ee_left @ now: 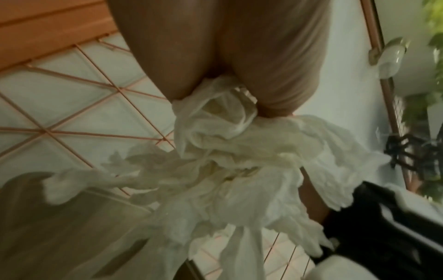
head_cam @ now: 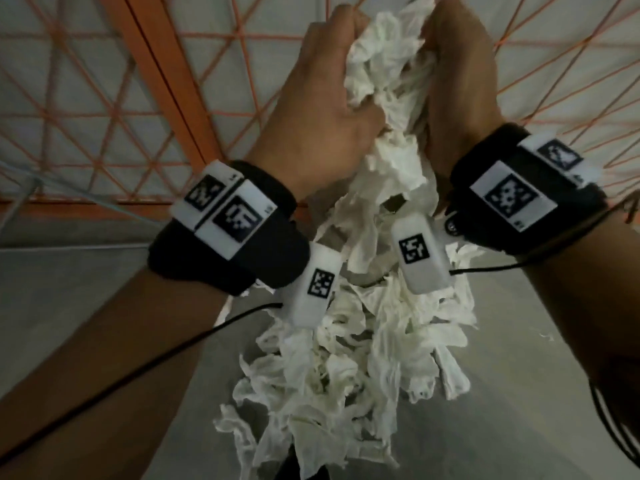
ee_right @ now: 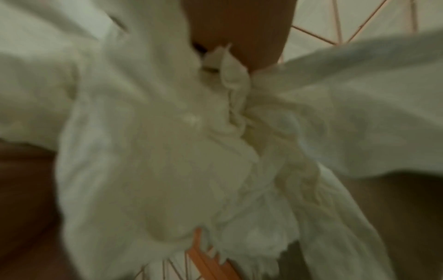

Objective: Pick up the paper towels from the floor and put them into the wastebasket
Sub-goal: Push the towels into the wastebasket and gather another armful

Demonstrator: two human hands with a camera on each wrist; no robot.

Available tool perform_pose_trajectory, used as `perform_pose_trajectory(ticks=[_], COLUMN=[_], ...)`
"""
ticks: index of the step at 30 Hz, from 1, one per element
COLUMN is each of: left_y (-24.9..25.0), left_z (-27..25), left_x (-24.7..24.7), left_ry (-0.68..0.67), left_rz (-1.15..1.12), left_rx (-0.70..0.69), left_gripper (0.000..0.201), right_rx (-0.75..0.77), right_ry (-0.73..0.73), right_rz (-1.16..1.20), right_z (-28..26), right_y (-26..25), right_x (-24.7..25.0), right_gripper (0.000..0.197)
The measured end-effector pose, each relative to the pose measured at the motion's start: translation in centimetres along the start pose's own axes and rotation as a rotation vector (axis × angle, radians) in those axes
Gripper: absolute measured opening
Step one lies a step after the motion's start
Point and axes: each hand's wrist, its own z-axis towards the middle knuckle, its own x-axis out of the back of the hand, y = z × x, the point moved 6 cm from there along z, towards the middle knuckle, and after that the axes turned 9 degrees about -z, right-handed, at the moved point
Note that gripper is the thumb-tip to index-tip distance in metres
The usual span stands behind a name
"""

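Left hand (head_cam: pixel 322 109) and right hand (head_cam: pixel 457 95) curled tight round the top of one big bundle of paper towels (head_cam: pixel 349 344), one on each side of it, knuckles well apart with crumpled white paper bulging between. Bundle clear of the floor (head_cam: pixel 86 299), its loose tails hanging below the wrists. Beyond the bundle, an orange wire grid over a white surface (head_cam: pixel 97 98); whether that grid is the wastebasket, cannot tell.

For the carry, judged from here: best kept pinched at the top with both hands closing inward, bundle brought squarely over the opening before any letting go, tails fed in first so that no loose sheet catches the rim or drops back to the floor.

From the left wrist, visible only there: thumb and fingers (ee_left: pixel 275 75) clamped on a twisted neck of paper, plus green leaves (ee_left: pixel 431 94) off beside the bundle. From the right wrist: mostly blurred white paper, grip hardly readable. From the head alone: both hands together and the bundle's full hanging length.
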Motion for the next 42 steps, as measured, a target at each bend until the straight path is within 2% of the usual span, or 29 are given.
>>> perform_pose_trajectory(ticks=[3, 5, 7, 10, 13, 14, 16, 17, 19, 22, 24, 26, 28, 30, 32, 34, 36, 39, 42], left_y=[-2.0, -3.9, -6.3, -9.2, -9.3, -8.8, -7.4, -6.6, -5.5, -5.9, -7.7, -11.2, -16.3, -20.6, -24.0, -26.5, -28.1, -30.4, -31.4], left_z=[0.4, -0.1, -0.7, -1.7, -2.4, -2.6, -2.9, -3.1, -3.9, -6.3, -8.4, -10.6, -12.7, -14.4, -15.9, -17.2, -17.8, -19.0, -20.3], left_x=[-2.1, -3.7, -5.0, -6.3, -6.0, -5.6, -4.2, -3.3, -1.2, 2.1, 3.9, 5.2, 5.6, 5.3, 4.5, 3.4, 2.6, 1.9, 1.2], left_ry=[0.001, -0.058, -0.179, -0.402, -0.502, -0.491, -0.4, -0.321, -0.119, 0.133, 0.225, 0.232, 0.132, -0.053, -0.264, -0.441, -0.573, -0.722, -0.765], left_rz=[0.132, 0.21, 0.31, 0.439, 0.491, 0.477, 0.421, 0.381, 0.277, 0.202, 0.277, 0.333, 0.366, 0.459, 0.552, 0.627, 0.703, 0.734, 0.776], left_rx=[0.055, 0.104, 0.177, 0.29, 0.332, 0.335, 0.308, 0.276, 0.212, 0.187, 0.217, 0.328, 0.494, 0.617, 0.75, 0.834, 0.864, 0.897, 0.906], left_gripper=[0.045, 0.046, 0.05, 0.054, 0.061, 0.058, 0.045, 0.037, 0.028, 0.032, 0.031, 0.024, 0.02, 0.038, 0.055, 0.078, 0.087, 0.09, 0.08], right_rx=[-0.081, -0.165, -0.234, -0.264, -0.195, -0.15, -0.101, -0.076, 0.025, 0.13, 0.175, 0.202, 0.208, 0.176, 0.081, -0.043, -0.098, -0.171, -0.252], right_ry=[0.08, 0.034, -0.073, -0.353, -0.498, -0.51, -0.504, -0.472, -0.368, -0.228, -0.203, -0.238, -0.336, -0.468, -0.637, -0.823, -0.955, -1.121, -1.187], right_rz=[-0.007, -0.077, -0.25, -0.556, -0.86, -0.908, -0.977, -0.991, -0.954, -0.821, -0.75, -0.681, -0.652, -0.63, -0.653, -0.732, -0.819, -0.949, -0.98], right_z=[-0.4, -1.0, -1.7, -2.7, -3.7, -3.9, -4.2, -4.3, -4.6, -5.7, -7.0, -8.5, -10.3, -12.0, -13.6, -15.4, -16.9, -18.7, -20.0], right_y=[2.3, 4.4, 6.1, 8.7, 9.1, 8.9, 8.0, 7.4, 5.4, 2.1, 0.2, -0.8, -0.1, 2.3, 6.2, 10.5, 14.0, 18.5, 21.5], right_x=[1.0, 1.2, 1.4, 1.5, 2.0, 2.0, 2.1, 2.2, 2.3, 1.1, -0.8, -3.2, -6.1, -9.0, -11.6, -13.5, -14.8, -15.8, -16.3], right_gripper=[0.025, 0.016, 0.013, 0.014, 0.017, 0.015, 0.028, 0.035, 0.034, 0.027, 0.024, 0.027, 0.031, 0.027, 0.025, 0.044, 0.067, 0.096, 0.115])
